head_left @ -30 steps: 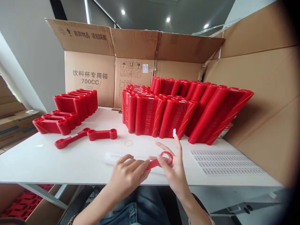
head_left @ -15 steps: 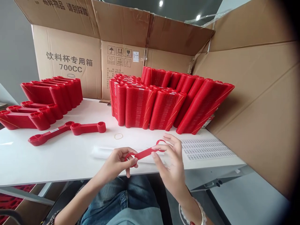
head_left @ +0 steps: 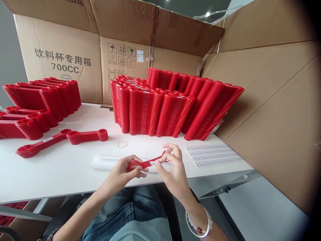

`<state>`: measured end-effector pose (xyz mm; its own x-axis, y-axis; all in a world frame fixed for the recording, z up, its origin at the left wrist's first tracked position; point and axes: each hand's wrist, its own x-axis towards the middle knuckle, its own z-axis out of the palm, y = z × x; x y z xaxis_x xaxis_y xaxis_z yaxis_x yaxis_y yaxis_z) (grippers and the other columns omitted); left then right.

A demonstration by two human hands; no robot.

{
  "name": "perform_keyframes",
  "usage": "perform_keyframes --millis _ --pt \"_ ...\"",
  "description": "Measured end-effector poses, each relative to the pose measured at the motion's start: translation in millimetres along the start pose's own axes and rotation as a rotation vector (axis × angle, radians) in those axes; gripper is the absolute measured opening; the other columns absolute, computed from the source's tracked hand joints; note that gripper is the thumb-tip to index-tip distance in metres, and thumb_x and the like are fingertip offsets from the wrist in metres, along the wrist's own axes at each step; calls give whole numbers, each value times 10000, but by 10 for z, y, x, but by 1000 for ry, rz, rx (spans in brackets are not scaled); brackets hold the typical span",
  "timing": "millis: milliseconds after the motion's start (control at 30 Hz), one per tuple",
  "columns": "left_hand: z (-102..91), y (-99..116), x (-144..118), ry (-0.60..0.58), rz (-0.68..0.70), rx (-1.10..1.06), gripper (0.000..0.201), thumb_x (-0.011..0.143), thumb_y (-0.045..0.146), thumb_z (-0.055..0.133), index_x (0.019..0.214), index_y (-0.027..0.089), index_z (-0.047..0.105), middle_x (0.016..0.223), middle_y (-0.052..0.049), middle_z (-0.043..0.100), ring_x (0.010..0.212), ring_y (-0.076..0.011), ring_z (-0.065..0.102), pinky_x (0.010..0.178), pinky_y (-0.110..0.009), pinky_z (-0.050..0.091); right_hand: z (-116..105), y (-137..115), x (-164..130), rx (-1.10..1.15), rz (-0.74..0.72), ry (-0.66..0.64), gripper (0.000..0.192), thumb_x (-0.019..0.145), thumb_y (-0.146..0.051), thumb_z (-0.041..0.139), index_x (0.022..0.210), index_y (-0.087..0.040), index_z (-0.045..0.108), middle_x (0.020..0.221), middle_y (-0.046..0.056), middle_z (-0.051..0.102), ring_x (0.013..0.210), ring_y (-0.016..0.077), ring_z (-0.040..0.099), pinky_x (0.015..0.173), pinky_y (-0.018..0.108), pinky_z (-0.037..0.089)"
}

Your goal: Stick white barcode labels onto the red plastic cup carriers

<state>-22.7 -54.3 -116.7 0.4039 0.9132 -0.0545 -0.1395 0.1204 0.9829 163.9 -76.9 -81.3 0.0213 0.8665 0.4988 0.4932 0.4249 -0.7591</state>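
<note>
My left hand (head_left: 125, 169) is closed on the left ring of a red plastic two-ring piece (head_left: 145, 164), thumb on top and fingers underneath. The piece is a flat strip with a ring at each end, held above the table's front edge and tilted up to the right. A small white label (head_left: 152, 163) shows on the strip. At the strip's right end my right hand (head_left: 175, 172) pinches it, the thumb next to the label. The fingers partly hide the right ring. Beneath the hands lies a translucent white plastic sleeve (head_left: 105, 163).
Tall bundles of red pieces (head_left: 142, 112) stand at the back, with more bundles (head_left: 60, 103) at the left. Two small stacks (head_left: 86, 137) lie in front. A rubber band (head_left: 122, 144), a label sheet (head_left: 213, 155) and the white table (head_left: 62, 174) show. Cardboard (head_left: 263, 100) encloses the back and right.
A white label now shows on the strip, which was plain red before. My right thumb and fingers have closed in on the right end. The view has shifted slightly.
</note>
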Motion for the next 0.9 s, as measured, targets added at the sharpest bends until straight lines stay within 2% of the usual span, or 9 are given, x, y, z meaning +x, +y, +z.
perform_keyframes --millis 233,567,900 --pt "41 -10 -29 -22 -28 -60 405 771 517 754 813 182 530 917 -93 788 818 -195 753 763 -278 566 29 6 -1 -23 12 -25 179 778 -231 618 623 -219 529 1154 71 516 1094 265 484 981 469 396" --pt "61 8 -47 -24 -53 -79 431 752 529 767 799 187 508 908 -86 789 818 -194 754 770 -282 571 33 12 6 -37 -6 -21 190 784 -206 607 619 -218 514 1151 73 523 1086 264 492 972 469 405" --pt "55 -4 -47 -37 -55 -67 391 795 503 739 813 193 503 952 -98 787 832 -209 756 793 -312 577 30 22 31 -11 -19 -6 186 786 -210 607 619 -223 525 1128 80 530 1075 265 508 938 466 445"
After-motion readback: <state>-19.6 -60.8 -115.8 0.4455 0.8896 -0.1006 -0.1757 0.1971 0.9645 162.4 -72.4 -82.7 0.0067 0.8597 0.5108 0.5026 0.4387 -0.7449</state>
